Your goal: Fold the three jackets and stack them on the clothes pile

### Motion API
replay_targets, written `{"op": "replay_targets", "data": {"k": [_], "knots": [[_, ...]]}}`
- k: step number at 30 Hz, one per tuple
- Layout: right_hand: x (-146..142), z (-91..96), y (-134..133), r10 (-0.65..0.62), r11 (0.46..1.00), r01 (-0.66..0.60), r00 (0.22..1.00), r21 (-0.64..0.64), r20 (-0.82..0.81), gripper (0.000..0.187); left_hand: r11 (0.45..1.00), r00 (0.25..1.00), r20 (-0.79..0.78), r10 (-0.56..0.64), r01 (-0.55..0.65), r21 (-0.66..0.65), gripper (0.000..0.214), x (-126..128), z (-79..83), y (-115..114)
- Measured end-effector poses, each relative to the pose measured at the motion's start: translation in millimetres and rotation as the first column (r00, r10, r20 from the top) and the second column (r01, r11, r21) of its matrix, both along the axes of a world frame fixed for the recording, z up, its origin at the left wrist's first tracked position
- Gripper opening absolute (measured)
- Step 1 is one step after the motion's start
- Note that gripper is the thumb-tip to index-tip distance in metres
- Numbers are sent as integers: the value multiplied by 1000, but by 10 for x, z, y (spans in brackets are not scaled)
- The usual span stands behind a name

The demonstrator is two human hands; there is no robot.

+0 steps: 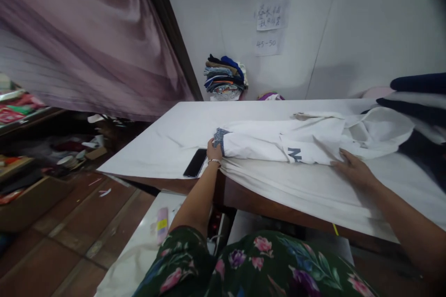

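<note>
A white garment (278,141) with dark lettering lies folded lengthwise on the white-covered table (167,144). My left hand (213,151) is closed on its left end, at a blue patterned cuff or hem (220,135). My right hand (351,167) lies flat with fingers stretched out, pressing the garment's lower edge near the lettering. A black phone (195,163) rests on the table just left of my left hand.
Dark and white folded clothes (418,97) pile up at the table's right end. A stack of folded garments (225,78) stands against the back wall under paper notes (272,14). Purple fabric (87,32) hangs at left. Cluttered shelves (21,111) and the floor lie to the left.
</note>
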State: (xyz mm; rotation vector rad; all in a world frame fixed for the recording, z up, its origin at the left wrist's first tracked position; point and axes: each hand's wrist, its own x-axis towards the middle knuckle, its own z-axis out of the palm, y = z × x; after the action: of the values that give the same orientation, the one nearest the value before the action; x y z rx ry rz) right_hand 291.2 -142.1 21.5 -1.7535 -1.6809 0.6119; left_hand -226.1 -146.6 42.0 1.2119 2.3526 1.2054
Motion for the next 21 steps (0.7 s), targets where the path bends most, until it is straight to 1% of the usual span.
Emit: {"op": "replay_targets", "data": {"k": [2,3,5,6,8,9,10,12,14,16,17,19,21], "knots": [[4,43,63,-77,997,77,996,-10,-51,34,1000,1000,0,-3,3,21,47,5,28,27],[16,66,106,-125,992,124,989,-24,-78,31,1000,1000,0,-5,5,31,46,-4,55,37],[69,105,187,-246,968,236,958,-86,-146,32,999,1000,-10,-6,7,49,46,-55,117,34],[109,114,212,-316,947,300,933,-115,-173,33,999,1000,-30,-8,9,51,46,-92,142,19],[200,105,204,-425,903,403,889,-148,-172,32,1000,994,-106,-26,26,-2,45,-170,155,-41],[241,89,170,-436,897,417,890,-149,-137,30,998,988,-145,-42,35,-50,43,-201,141,-83],[274,69,121,-413,906,400,907,-139,-82,26,994,983,-176,-61,44,-103,41,-222,116,-128],[308,32,4,-304,944,304,952,-128,15,22,982,977,-195,-91,55,-183,36,-234,56,-221],[311,18,-86,-224,965,229,973,-131,54,24,980,976,-199,-86,47,-193,34,-219,18,-302],[311,33,-117,-190,971,196,980,-135,51,26,986,976,-214,-48,12,-166,37,-202,17,-370],[313,51,-113,-174,975,179,984,-135,44,28,989,976,-217,-31,-2,-151,38,-199,26,-403],[311,103,-93,-146,981,151,988,-121,46,39,992,978,-210,2,-29,-125,41,-205,49,-468],[263,176,-87,-130,990,134,988,-40,85,54,989,982,-185,25,-51,-138,42,-224,71,-527]]}}
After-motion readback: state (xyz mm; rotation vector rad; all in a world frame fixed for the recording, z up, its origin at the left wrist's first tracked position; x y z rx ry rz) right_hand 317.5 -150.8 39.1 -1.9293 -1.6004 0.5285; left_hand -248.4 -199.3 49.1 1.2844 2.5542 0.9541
